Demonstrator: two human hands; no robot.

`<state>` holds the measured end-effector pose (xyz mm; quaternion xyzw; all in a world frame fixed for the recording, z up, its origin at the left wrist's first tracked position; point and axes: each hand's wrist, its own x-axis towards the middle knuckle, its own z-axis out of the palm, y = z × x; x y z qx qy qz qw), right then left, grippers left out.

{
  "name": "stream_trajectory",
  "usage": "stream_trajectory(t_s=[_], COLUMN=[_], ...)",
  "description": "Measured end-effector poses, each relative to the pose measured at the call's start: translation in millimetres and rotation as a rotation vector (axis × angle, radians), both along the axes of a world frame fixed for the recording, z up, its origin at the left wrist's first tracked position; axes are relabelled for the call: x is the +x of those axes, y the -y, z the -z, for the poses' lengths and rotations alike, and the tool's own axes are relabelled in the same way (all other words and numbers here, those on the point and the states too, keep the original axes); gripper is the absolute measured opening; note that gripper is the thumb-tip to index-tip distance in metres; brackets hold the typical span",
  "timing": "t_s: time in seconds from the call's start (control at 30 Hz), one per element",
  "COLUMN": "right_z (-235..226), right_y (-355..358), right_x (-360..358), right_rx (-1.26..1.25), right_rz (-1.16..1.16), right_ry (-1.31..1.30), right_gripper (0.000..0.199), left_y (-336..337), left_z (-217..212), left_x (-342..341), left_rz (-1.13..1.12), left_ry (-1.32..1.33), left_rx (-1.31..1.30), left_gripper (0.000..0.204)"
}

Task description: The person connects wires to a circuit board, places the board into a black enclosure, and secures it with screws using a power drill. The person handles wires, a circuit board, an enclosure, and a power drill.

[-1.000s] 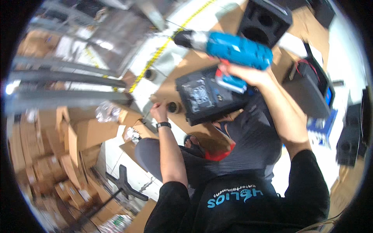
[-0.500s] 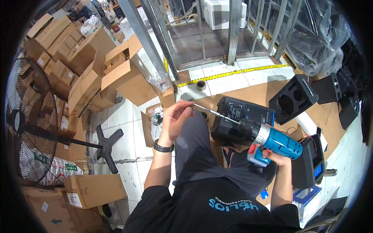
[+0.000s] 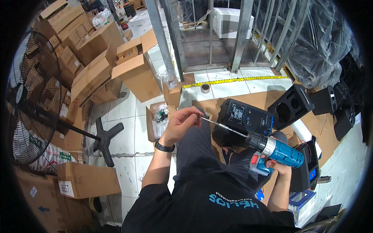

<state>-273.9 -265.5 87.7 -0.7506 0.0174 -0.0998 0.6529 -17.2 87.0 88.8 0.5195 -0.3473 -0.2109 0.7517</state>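
On the white-tiled floor (image 3: 124, 128), one fan (image 3: 21, 94) is standing; our left hand (image 3: 179, 123) is pinching one bit (image 3: 223, 127) at its tip; one black cabinet (image 3: 244, 119) is lying by the cardboard sheet's (image 3: 261, 99) left edge; our right hand (image 3: 278, 166) is gripping one drill (image 3: 281, 152).

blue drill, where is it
Right of centre in the head view, the blue drill is in the right hand, its bit pointing toward the left hand.

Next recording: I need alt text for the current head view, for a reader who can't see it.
A person's right hand holds a blue cordless drill, and the left hand pinches at the tip of its long bit. Beyond them a black box rests on a cardboard sheet, with a standing fan and cartons at the left.
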Motion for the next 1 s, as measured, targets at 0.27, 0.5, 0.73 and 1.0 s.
stream_trajectory(t_s=[0.27, 0.5, 0.73, 1.0], right_z=[5.9, 16.2, -23.3, -72.7], right_y=[0.7, 14.2, 73.5, 102.9], right_x=[-11.7, -9.3, 12.3, 48.6], right_rx=[0.115, 0.164, -0.434, -0.482], right_rz=[0.033, 0.036, -0.084, -0.065], right_ry=[0.016, -0.046, -0.024, -0.36], right_gripper=[0.084, 0.08, 0.074, 0.048], left_y=[1.3, 11.2, 45.9, 166.5], left_z=[4.9, 10.0, 20.8, 113.0], left_x=[-3.3, 4.8, 39.3, 79.4], left_rz=[0.059, 0.141, 0.198, 0.044], left_ry=[-0.083, -0.197, 0.117, 0.614], left_rx=[0.028, 0.009, 0.277, 0.277], left_gripper=[0.021, 0.022, 0.02, 0.021])
